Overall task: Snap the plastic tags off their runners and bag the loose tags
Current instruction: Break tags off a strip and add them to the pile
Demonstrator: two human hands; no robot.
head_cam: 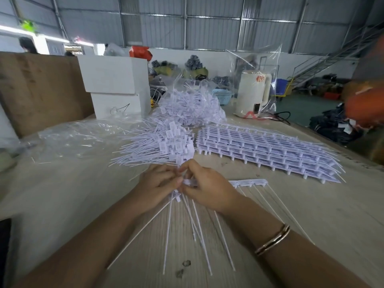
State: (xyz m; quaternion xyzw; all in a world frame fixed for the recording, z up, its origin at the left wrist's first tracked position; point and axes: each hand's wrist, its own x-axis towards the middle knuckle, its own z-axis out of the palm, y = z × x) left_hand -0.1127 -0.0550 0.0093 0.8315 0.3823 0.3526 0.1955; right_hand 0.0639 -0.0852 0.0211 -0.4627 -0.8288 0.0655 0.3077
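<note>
We are pinching the runner strip (248,182) in both hands, left grip (160,183) and right grip (204,185) clamped together just above the worktop (311,215); twisting close to each joint should be snapping tags (176,196) cleanly.

Even, soft daylight, faint shadows, wide-angle bowing at the edges, right edge blurred, background soft

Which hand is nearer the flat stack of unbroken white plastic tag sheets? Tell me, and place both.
Right. The right hand sits just short of the stack of tag sheets, toward its near-left corner. The left hand lies beyond the right hand, farther left of the stack.
</note>
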